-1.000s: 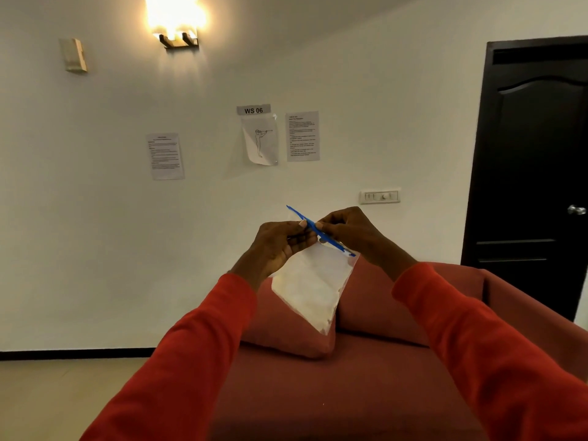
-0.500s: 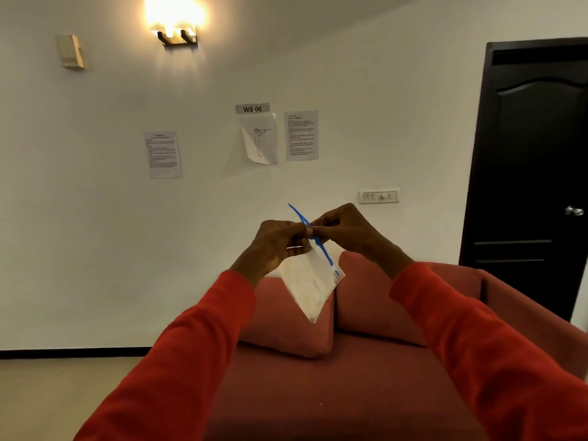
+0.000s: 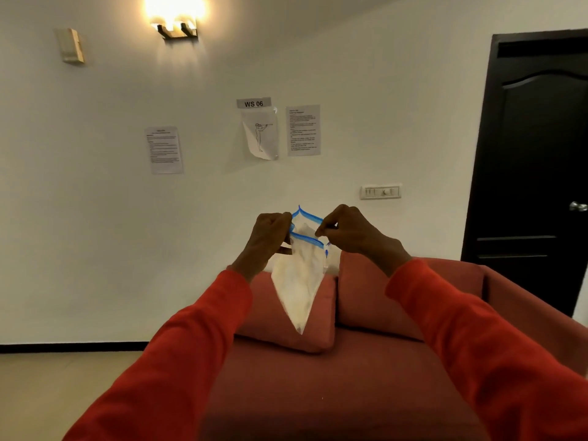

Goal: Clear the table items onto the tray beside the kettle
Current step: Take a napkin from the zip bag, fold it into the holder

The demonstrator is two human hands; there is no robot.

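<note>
Pulled apart now, the bag's point(image 3: 299, 281) blue seal gapes open | left hand point(image 3: 270, 237) and right hand point(image 3: 350, 232) each pinch one lip, bag hanging above the sofa point(image 3: 350, 377) | risk: tugging too hard tears it; no table or tray visible.

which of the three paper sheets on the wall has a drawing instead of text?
The middle white paper sheet, directly under the grey "WS 06" label. It shows a line drawing of a standing figure, and its lower corner curls; the other two sheets carry only printed text.

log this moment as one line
left hand: shut on bag | right hand: shut on bag | bag: mouth open, above sofa
</note>
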